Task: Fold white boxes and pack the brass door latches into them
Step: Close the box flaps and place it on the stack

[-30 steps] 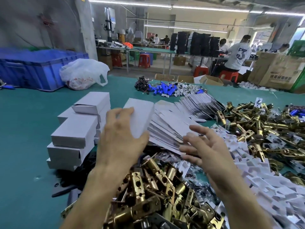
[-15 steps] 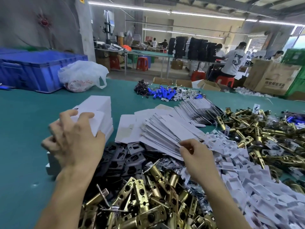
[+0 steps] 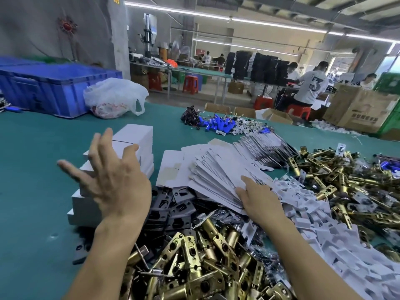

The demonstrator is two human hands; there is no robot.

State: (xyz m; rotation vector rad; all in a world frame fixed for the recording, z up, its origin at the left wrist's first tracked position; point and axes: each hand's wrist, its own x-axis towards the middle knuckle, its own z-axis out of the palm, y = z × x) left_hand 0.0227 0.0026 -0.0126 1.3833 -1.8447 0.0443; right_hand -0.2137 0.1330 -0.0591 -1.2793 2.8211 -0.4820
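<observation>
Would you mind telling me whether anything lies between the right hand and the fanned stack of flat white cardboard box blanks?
Nothing visible does: the right hand rests on the near edge of the fanned stack of flat white cardboard box blanks. The open left hand hovers apart, before the folded white boxes.

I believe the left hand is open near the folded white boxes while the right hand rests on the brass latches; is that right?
Not quite: in the head view the right hand rests on the flat box blanks, not the brass latches. The left hand is open near the folded white boxes.
</observation>
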